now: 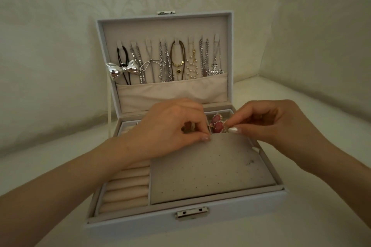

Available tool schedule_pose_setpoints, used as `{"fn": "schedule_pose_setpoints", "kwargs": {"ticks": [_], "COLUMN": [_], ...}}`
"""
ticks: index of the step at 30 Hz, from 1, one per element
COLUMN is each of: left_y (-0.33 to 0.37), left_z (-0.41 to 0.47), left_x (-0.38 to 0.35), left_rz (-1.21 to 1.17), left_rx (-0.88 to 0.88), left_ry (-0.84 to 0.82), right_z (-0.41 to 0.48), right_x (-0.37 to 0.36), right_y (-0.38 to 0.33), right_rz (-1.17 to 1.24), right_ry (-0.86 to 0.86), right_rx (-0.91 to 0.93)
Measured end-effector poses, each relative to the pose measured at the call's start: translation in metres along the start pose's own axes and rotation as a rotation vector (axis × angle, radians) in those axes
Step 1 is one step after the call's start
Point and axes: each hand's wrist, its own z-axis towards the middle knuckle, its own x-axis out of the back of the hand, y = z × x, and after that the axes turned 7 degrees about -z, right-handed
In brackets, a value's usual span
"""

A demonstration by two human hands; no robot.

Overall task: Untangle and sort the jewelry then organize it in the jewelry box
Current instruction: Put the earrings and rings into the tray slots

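A white jewelry box (230, 214) stands open in front of me. Several necklaces (166, 62) hang on hooks inside its lid, among them a silver bow pendant (122, 70). A grey perforated earring pad (210, 166) lies tilted in the tray. My left hand (170, 126) pinches the pad's far edge with curled fingers. My right hand (267, 124) pinches a pink stone earring (216, 125) just above that edge. What lies under the pad is hidden.
Cream ring rolls (126, 188) fill the tray's left side. A metal clasp (191, 213) sits on the box front. The box rests on a pale cushioned surface (321, 216), with patterned fabric (60, 36) rising behind it.
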Motion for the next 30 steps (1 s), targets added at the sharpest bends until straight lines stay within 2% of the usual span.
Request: {"fn": "schedule_pose_setpoints", "kwargs": {"ticks": [3,5,14,19,21,24,30], "left_y": [-0.001,-0.004,-0.011,-0.010,-0.013,-0.014,-0.010], "left_z": [-0.004,-0.009,-0.027,-0.029,-0.029,-0.030,-0.020], "left_x": [0.012,0.019,0.017,0.020,0.020,0.015,0.007], "left_rz": [-0.300,-0.388,-0.334,-0.479,-0.424,-0.300,-0.136], "left_rx": [0.186,0.240,0.184,0.293,0.251,0.132,0.018], "left_ry": [0.040,0.059,0.006,0.119,0.126,0.043,0.000], "right_z": [0.000,-0.001,0.003,0.006,0.008,0.012,0.017], "right_x": [0.002,0.002,-0.005,-0.010,-0.014,-0.019,-0.023], "right_y": [0.000,0.000,0.000,-0.004,-0.005,-0.003,0.000], "right_rz": [0.063,0.093,0.008,-0.103,-0.188,-0.266,-0.238], "right_ry": [0.003,-0.001,-0.003,-0.047,-0.060,-0.065,-0.044], "right_rx": [-0.008,-0.008,0.015,0.055,0.080,0.106,0.116]}}
